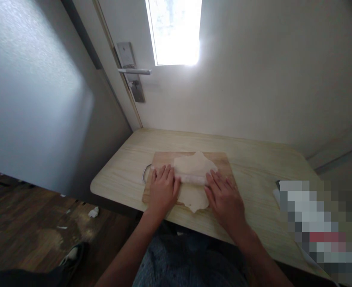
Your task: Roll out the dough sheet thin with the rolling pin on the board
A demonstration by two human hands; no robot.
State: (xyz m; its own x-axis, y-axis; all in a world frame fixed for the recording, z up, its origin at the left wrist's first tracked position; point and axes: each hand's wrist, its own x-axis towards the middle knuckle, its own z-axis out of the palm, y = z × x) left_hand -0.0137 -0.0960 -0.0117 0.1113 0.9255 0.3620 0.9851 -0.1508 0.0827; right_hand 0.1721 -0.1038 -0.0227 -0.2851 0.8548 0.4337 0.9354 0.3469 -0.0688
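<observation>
A thin, pale sheet of dough (193,164) lies spread on a wooden cutting board (223,162) with a metal handle at its left end. Across the dough lies a pale rolling pin (190,178), partly hidden. My left hand (163,189) rests flat on the pin's left end, fingers stretched out. My right hand (224,198) lies flat on its right end, fingers extended too. Neither hand wraps round it.
The board sits on a light wooden table (259,167) pushed against a white door with a metal lever handle (134,71) and a bright window pane. A blurred-out area covers the table's right end. Dark wooden floor with a white scrap (93,212) lies left.
</observation>
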